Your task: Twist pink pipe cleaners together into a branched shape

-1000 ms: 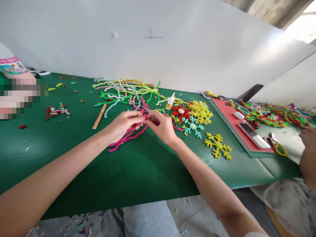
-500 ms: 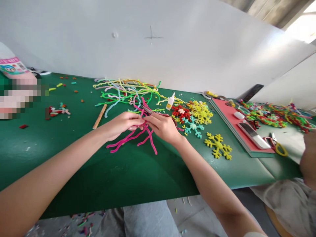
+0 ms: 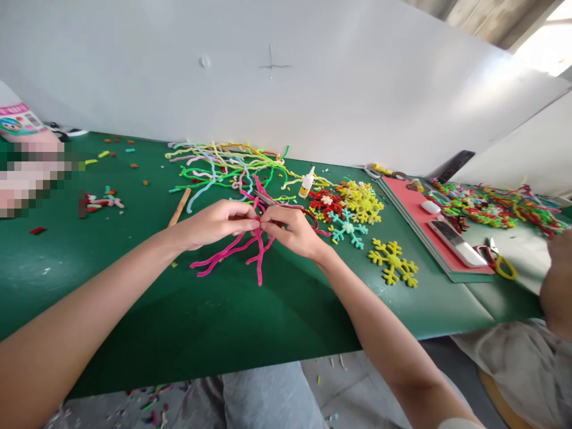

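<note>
Bright pink pipe cleaners (image 3: 223, 256) hang in a loose bunch from my fingertips, their ends spread toward me over the table. My left hand (image 3: 223, 225) pinches them where they meet. Opposite it, the thumb and fingers of my right hand (image 3: 289, 231) are closed on the same joint, which the fingertips mostly hide. Scissors (image 3: 268, 199) with a reddish handle show just beyond my right hand; whether they touch it I cannot tell. Behind both hands lies a tangle of multicoloured pipe cleaners (image 3: 210, 164).
A small glue bottle (image 3: 306, 183) stands past my right hand. Beside it are yellow, red and turquoise pipe-cleaner snowflakes (image 3: 393, 262). A wooden stick (image 3: 180, 207) lies left. Farther right are a red folder (image 3: 404, 205), more scissors (image 3: 503, 262) and a person's arm (image 3: 556, 286).
One pink strand has swung left and now hangs more upright below my fingers. My fingertips have shifted slightly around the joint, still pinching it.
</note>
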Available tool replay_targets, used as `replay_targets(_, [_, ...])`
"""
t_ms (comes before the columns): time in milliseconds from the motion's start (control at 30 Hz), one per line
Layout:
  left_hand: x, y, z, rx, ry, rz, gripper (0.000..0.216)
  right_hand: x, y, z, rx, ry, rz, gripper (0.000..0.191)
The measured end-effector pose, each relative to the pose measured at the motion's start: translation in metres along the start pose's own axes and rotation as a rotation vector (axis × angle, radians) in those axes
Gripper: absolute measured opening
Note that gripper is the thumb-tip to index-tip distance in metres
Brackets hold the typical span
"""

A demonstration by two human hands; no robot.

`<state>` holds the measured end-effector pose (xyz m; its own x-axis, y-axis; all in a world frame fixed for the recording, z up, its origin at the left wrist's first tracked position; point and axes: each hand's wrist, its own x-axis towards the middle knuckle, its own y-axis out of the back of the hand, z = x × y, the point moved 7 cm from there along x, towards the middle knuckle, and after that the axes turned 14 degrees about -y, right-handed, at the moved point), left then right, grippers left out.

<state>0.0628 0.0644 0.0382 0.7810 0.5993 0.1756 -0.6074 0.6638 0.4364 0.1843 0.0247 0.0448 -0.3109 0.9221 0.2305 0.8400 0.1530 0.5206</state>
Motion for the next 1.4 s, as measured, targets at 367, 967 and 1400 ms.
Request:
replay_targets(367, [0.002,-0.008,0.019,0.325,-0.22,-0.038,0.022,-0.003,-0.038,0.039,0.835,-0.682,-0.453,0.021])
replay_targets(967, [-0.001,-0.007,-0.007,-0.272,0.037,0.051,0.021,0.0,-0.008,0.007,0.217,-0.1,0.031,0.024])
replay_targets(1400, [0.001,-0.004,0.004,0.166,-0.087,0.065,0.027,0.001,-0.038,0.034,0.932,-0.663,-0.332,0.028])
